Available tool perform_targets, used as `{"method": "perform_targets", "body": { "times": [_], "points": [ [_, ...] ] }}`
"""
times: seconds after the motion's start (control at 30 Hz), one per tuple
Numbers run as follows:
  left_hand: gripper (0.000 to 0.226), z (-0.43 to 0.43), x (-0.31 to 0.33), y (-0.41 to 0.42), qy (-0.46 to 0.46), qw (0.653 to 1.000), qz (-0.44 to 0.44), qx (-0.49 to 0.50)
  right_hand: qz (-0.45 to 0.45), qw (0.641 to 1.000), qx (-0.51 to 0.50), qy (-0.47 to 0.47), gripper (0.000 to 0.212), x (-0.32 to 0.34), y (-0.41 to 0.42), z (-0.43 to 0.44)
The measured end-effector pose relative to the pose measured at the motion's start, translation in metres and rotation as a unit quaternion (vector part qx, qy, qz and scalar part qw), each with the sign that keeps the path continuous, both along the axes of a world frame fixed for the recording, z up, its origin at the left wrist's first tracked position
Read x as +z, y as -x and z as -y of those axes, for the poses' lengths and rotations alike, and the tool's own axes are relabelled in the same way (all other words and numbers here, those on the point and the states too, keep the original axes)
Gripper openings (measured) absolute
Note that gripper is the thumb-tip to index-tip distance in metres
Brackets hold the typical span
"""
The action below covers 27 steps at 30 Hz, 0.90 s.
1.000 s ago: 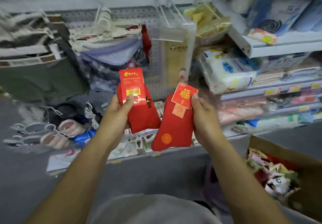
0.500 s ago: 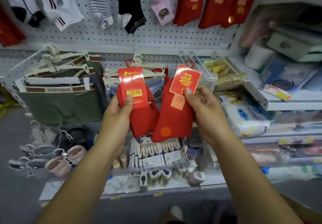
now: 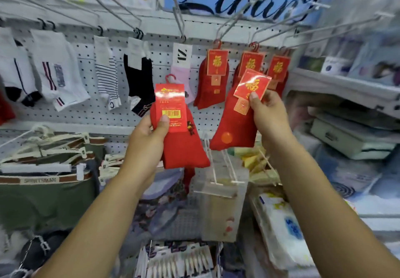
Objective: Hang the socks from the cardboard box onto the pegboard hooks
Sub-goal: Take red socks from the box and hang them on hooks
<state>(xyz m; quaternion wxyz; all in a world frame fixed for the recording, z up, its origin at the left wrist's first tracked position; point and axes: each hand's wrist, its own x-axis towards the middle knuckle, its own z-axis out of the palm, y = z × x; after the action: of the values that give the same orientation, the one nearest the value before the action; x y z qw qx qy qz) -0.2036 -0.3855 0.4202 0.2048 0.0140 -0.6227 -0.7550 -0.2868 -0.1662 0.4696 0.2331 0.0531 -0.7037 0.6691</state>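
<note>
Raised to pegboard (image 3: 97, 115) level now: barcode sock pair (image 3: 180, 141) is gripped by left hand (image 3: 149, 136), gold-label sock pair (image 3: 234, 126) pinched by right hand (image 3: 269, 114).

Single view, head-worn, wide-angle. It faces forward, square-on to the pegboard (image 3: 97, 115) and within arm's reach; straight lines bow toward the frame edges. Both forearms enter from the lower corners. Left hand (image 3: 151, 135) grips barcode-tagged socks (image 3: 181, 148) at centre; right hand (image 3: 270, 117) pinches red-carded socks (image 3: 233, 126) right of centre. Hooks (image 3: 178, 18) span the upper third; a shelf (image 3: 346, 87) fills the right edge.
</note>
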Motion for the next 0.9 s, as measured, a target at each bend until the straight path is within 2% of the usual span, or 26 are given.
{"method": "perform_targets", "body": {
  "times": [0.13,0.3,0.67,0.73,0.83,0.9],
  "points": [
    [0.017,-0.023,0.008,0.022,-0.011,1.0,0.002,-0.011,-0.04,0.998,-0.039,0.011,0.014,0.027,0.05,-0.024],
    [0.021,-0.043,0.012,0.038,-0.028,1.0,0.005,-0.008,-0.054,0.997,-0.032,-0.045,0.024,0.046,0.086,-0.031],
    [0.023,-0.053,0.019,0.058,-0.011,1.0,0.013,-0.013,-0.048,0.995,0.006,-0.082,0.017,0.036,0.113,-0.031],
    [0.025,-0.053,0.018,0.061,-0.016,0.999,0.023,-0.015,-0.036,0.996,0.0,-0.086,0.023,0.033,0.117,-0.035],
    [0.024,-0.053,0.018,0.064,-0.03,0.998,0.04,-0.025,-0.005,0.996,-0.021,-0.087,0.05,0.028,0.121,-0.04],
    [0.023,-0.054,0.017,0.066,-0.036,0.997,0.05,-0.034,0.008,0.995,-0.042,-0.09,0.058,0.022,0.118,-0.043]
  ]
}}
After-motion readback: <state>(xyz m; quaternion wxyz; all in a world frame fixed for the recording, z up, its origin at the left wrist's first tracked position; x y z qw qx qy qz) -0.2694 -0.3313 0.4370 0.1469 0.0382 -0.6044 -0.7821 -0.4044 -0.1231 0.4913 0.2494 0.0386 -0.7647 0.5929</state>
